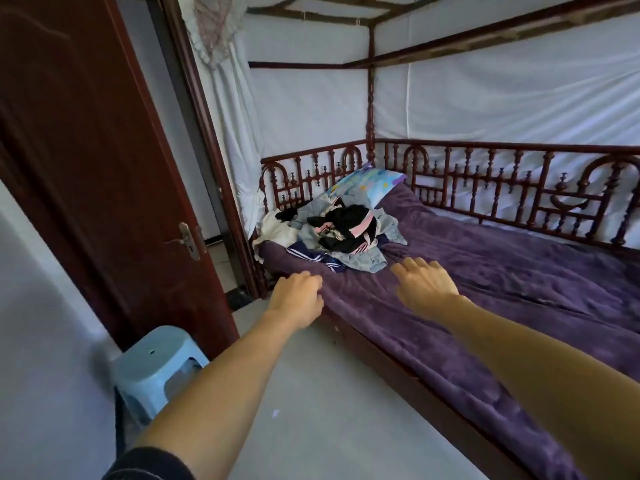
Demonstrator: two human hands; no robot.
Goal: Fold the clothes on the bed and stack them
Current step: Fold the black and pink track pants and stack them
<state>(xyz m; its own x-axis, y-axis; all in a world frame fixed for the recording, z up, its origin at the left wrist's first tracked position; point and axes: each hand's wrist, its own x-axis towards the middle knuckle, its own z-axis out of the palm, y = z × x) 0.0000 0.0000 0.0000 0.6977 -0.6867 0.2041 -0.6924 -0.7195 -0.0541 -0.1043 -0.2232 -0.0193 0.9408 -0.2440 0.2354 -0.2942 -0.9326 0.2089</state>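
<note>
Unfolded clothes pile [341, 233] sits at far-left end of bed [502, 278], on purple blanket, just in front of pillow [367, 183]. Heap is rumpled, a bit wider left-to-right, w/ no clear pointing direction. Right hand [424, 284] hovers near pile's near-right edge, fingers [410, 263] apart and relaxed, not touching clothes. Left hand [298, 299] is at blanket's near-left edge, just short of the pile, its fingers curled; can't tell if gripping.

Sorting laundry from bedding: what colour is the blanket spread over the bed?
The plush blanket is purple; head view.
</note>
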